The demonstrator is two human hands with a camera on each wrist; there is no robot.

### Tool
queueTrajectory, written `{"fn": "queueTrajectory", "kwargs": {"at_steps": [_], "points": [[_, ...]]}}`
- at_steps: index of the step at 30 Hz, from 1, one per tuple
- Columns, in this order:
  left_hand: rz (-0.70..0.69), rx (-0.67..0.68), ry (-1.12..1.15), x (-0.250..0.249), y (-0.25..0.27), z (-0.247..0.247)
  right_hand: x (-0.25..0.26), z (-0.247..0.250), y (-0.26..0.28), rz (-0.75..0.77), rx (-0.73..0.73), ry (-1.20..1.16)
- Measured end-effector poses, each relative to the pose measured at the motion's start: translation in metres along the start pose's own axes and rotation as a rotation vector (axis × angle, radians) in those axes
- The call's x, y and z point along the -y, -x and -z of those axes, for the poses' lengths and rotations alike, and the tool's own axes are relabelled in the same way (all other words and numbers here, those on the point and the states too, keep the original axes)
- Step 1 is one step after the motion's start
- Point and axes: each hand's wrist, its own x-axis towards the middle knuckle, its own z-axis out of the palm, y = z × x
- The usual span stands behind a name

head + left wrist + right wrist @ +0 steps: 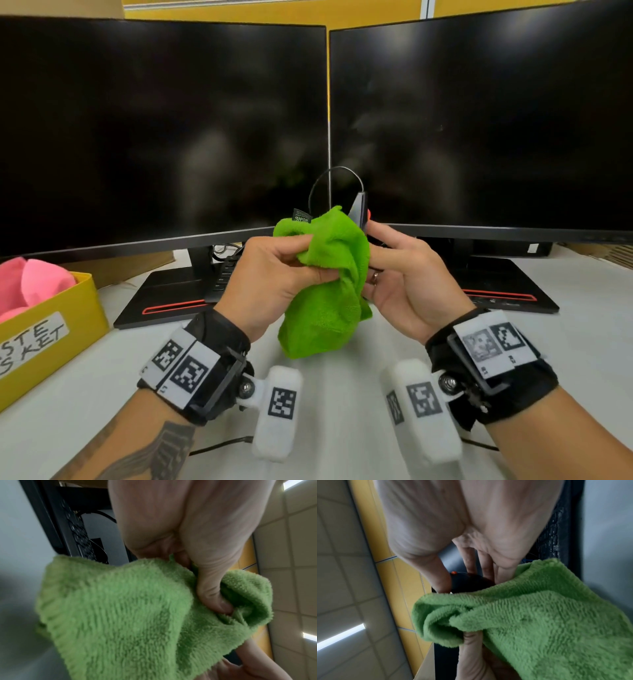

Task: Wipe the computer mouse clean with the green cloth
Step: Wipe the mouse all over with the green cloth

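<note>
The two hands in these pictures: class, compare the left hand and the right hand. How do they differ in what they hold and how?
The left hand grips the green cloth, fingers curled into its folds; the right hand holds the dark computer mouse, mostly hidden behind the cloth. The left thumb presses cloth, while the right thumb rests on the mouse's side. The right hand wears a ring; none shows on the left. Both are raised above the desk and wear wrist cameras.

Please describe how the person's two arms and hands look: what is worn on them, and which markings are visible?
Both wrists carry black straps with white square-code tags and white padded camera pods. The left hand has a dark tattoo on its forearm; the right hand wears a ring. No sleeves.
</note>
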Motion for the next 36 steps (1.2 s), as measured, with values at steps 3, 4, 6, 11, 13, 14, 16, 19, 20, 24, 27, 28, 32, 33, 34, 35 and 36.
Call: {"fn": "queueTrajectory", "kwargs": {"at_steps": [3,4,6,11,13,14,16,19,20,24,27,28,32,33,34,35,36], "points": [[-0.02,-0.02,-0.045,0.001,0.0,0.004,0.001,0.0,0.002,-0.025,-0.031,0.014],[-0.025,-0.022,-0.047,0.001,0.0,0.005,0.002,0.001,0.002,-0.039,-0.033,0.015],[-0.033,-0.043,-0.047,0.004,0.0,0.007,0.003,0.003,0.002,-0.068,-0.02,-0.021],[-0.012,-0.093,0.006,0.009,-0.004,0.016,0.007,0.008,0.005,-0.118,0.058,-0.097],[0.007,-0.073,0.068,0.007,-0.004,0.017,0.008,0.01,0.005,-0.134,0.081,-0.134],[0.013,-0.061,0.106,0.007,-0.004,0.017,0.007,0.011,0.005,-0.135,0.093,-0.169],[0.038,-0.055,0.195,0.003,-0.003,0.014,0.008,0.013,0.003,-0.136,0.108,-0.238],[0.085,-0.112,0.277,-0.003,-0.004,0.011,0.008,0.013,-0.001,-0.132,0.128,-0.248],[0.098,-0.133,0.277,-0.004,-0.005,0.011,0.008,0.013,-0.002,-0.141,0.128,-0.245],[0.108,-0.15,0.264,-0.006,-0.004,0.011,0.008,0.014,-0.001,-0.165,0.132,-0.257],[0.074,-0.068,0.213,-0.006,-0.002,0.013,0.009,0.012,-0.001,-0.153,0.142,-0.241],[0.067,-0.028,0.194,-0.006,-0.001,0.013,0.008,0.012,-0.001,-0.146,0.139,-0.225],[0.034,0.108,0.137,0.003,0.002,0.01,0.002,0.011,-0.001,-0.121,0.172,-0.287],[0.021,0.12,0.121,0.005,0.002,0.009,0.001,0.011,-0.002,-0.117,0.186,-0.307],[0.007,0.121,0.096,0.006,0.002,0.007,0.0,0.01,-0.002,-0.119,0.186,-0.312],[-0.006,0.106,0.066,0.007,0.001,0.006,0.0,0.009,-0.001,-0.121,0.184,-0.3],[-0.021,0.078,0.043,0.007,0.001,0.005,0.0,0.007,0.0,-0.12,0.181,-0.273]]}}
